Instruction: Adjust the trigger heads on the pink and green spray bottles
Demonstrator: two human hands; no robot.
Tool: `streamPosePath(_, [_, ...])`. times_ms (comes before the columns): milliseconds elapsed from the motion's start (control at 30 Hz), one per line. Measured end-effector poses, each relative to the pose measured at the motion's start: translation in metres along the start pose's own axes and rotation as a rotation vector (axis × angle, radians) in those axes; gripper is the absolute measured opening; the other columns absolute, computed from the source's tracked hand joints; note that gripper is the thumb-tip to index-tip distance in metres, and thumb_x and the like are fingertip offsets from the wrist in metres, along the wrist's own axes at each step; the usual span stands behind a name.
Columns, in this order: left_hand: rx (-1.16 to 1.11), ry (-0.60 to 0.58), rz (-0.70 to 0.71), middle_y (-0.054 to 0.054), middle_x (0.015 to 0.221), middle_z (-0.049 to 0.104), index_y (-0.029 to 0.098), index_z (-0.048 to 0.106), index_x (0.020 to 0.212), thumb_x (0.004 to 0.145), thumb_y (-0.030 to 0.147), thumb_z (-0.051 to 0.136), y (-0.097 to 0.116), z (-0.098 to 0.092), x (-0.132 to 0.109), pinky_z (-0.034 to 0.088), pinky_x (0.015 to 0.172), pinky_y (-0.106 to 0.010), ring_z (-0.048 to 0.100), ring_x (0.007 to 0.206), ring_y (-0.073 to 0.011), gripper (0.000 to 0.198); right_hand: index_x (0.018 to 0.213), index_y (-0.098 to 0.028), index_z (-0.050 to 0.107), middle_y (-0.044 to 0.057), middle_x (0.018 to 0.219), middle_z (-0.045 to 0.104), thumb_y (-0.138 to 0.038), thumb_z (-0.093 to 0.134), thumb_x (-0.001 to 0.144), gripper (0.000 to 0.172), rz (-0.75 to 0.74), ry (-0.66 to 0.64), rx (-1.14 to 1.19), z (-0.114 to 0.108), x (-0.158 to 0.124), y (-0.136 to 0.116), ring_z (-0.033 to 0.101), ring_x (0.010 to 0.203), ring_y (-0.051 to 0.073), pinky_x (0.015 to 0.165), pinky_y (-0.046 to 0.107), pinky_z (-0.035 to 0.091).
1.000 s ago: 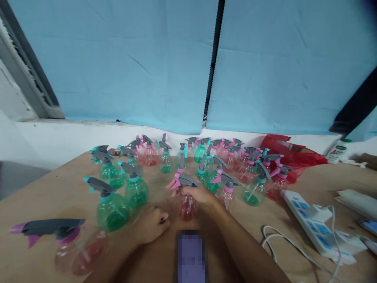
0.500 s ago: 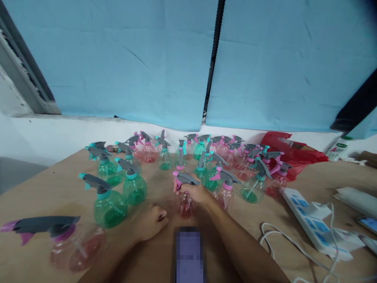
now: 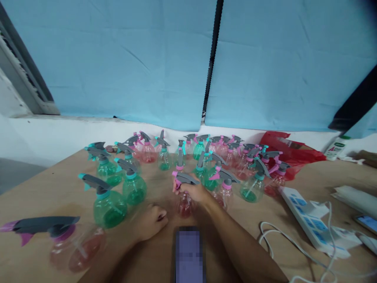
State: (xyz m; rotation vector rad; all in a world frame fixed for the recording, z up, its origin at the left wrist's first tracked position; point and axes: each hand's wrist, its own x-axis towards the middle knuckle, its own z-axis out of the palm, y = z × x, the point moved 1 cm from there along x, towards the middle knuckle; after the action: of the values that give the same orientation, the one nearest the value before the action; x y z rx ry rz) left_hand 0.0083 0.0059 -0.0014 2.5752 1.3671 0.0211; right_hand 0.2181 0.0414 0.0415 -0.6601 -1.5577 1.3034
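My right hand (image 3: 198, 192) is wrapped round the neck of a pink spray bottle (image 3: 185, 206) with a grey and pink trigger head, which stands upright on the table with some liquid inside. My left hand (image 3: 153, 221) rests on the tabletop left of that bottle, fingers curled in, with nothing visible in it. Closest to the left hand are two green spray bottles (image 3: 110, 209) with teal collars. A clear pink spray bottle (image 3: 77, 249) stands at the lower left. Just right of my right hand is another pink spray bottle (image 3: 226, 195).
Several more pink and green spray bottles (image 3: 147, 153) crowd the back of the wooden table (image 3: 59, 184). A phone (image 3: 189, 255) lies in front of me. To the right are a white power strip (image 3: 309, 224) with cables, a red plastic bag (image 3: 291, 151) and a white bottle (image 3: 337, 148).
The view has shifted very slightly. Both hands and the spray bottles keep the same places.
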Motion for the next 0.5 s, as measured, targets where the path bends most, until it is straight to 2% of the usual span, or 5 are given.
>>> streamPosePath(200, [0.002,-0.001,0.006,0.002,0.058,0.050,0.019,0.046,0.058,0.091,0.025,0.051,0.0024,-0.0044,-0.0013,0.022,0.057,-0.032,0.042,0.056,-0.0140,0.033,0.080,-0.023,0.073,-0.002,0.062,0.061,-0.019,0.052,0.065,0.026,0.012,0.010,-0.083,-0.0024,-0.0014,0.0041,0.058,0.067,0.016,0.063,0.026,0.046])
streamPosePath(400, [-0.007,-0.014,0.002,0.002,0.059,0.051,0.019,0.043,0.059,0.091,0.026,0.050,0.0026,-0.0032,-0.0016,0.024,0.059,-0.031,0.045,0.058,-0.0142,0.033,0.066,-0.021,0.064,-0.001,0.068,0.065,-0.019,0.053,0.063,0.012,0.007,0.000,0.012,0.0018,-0.0006,0.0023,0.058,0.063,0.015,0.058,0.024,0.044])
streamPosePath(500, [-0.003,-0.015,-0.004,0.002,0.060,0.051,0.019,0.040,0.059,0.092,0.026,0.049,0.0035,-0.0030,-0.0019,0.024,0.059,-0.031,0.046,0.059,-0.0142,0.034,0.068,-0.021,0.068,-0.001,0.068,0.066,-0.019,0.053,0.063,0.016,-0.010,0.011,-0.007,0.0004,-0.0003,0.0038,0.058,0.061,0.014,0.059,0.024,0.044])
